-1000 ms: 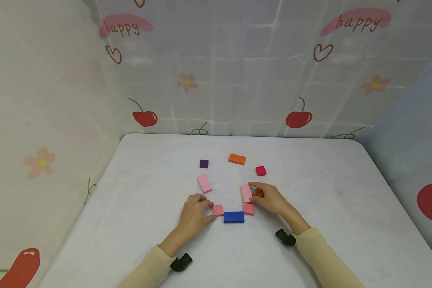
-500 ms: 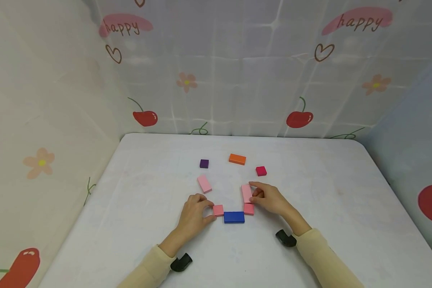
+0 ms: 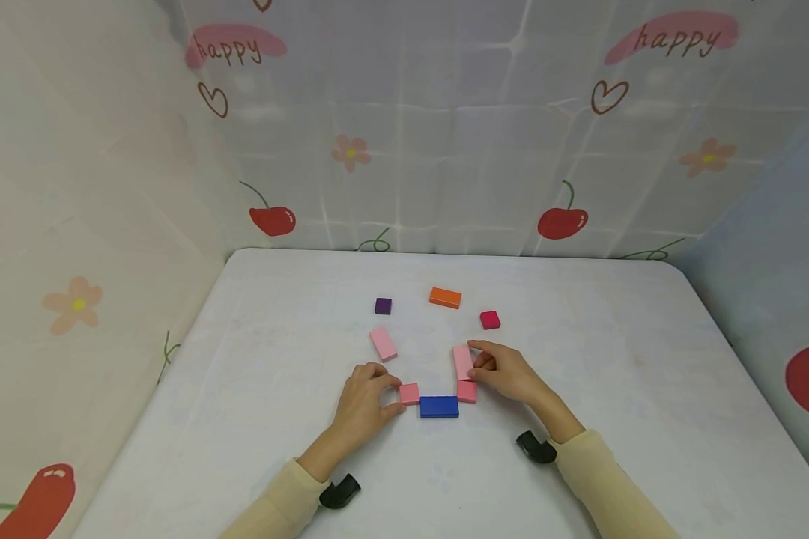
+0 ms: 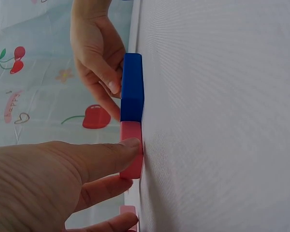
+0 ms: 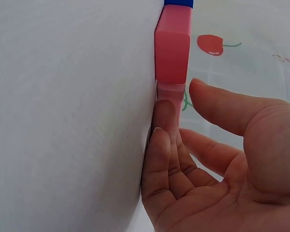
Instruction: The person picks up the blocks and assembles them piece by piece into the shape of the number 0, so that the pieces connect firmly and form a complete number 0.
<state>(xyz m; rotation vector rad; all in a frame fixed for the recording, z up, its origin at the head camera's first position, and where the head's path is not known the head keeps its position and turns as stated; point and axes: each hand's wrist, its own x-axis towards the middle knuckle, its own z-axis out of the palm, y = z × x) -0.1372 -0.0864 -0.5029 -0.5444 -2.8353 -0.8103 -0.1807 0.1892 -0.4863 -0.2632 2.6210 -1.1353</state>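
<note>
Right pink bar [image 3: 462,362] clear only from head

Printed cherries [image 3: 562,224] dot the backdrop [image 3: 458,180]; the tabletop [image 3: 613,337] is white.

A white worktop [image 3: 290,322], walled on three sides

In the head view, the grey back wall [image 3: 455,180] spans twelve o'clock — creased, streaked with light — with "happy" lettering [image 3: 236,49] at eleven and one. The cream side wall [image 3: 108,195] fills nine; a bluish one [image 3: 775,254], three.
</note>
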